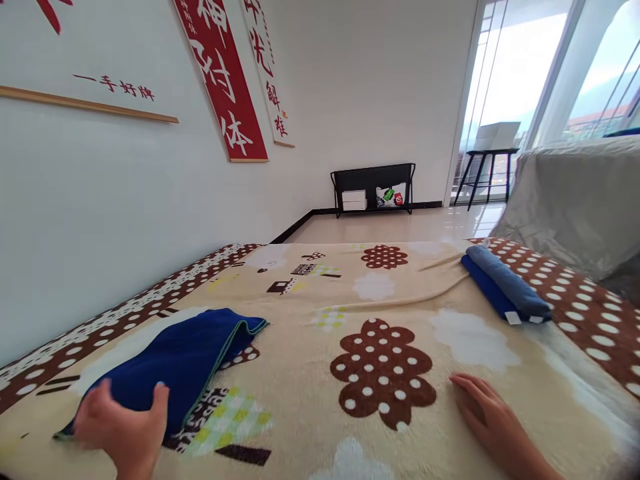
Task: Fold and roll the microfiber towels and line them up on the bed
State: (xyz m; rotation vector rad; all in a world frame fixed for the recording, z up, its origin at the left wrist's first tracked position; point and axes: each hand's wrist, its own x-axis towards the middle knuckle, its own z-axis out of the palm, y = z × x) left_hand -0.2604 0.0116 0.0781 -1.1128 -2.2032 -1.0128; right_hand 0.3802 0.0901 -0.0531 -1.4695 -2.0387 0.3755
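Note:
My left hand (123, 427) rests on the near end of a dark blue towel (185, 357) with a green edge, folded over and lying on the patterned blanket (320, 373) at the lower left. Its fingers curl onto the cloth with the thumb up, blurred by motion. My right hand (487, 417) lies flat on the blanket at the lower right, fingers stretched out, holding nothing. Two folded towels (505, 290), dark blue and grey-blue, lie stacked at the blanket's far right, well away from both hands.
A white wall with red and white banners (223, 80) runs along the left. A black low rack (373, 188) with small boxes stands at the back. A grey-covered piece of furniture (575, 200) and a black stool (487, 170) sit by the window on the right.

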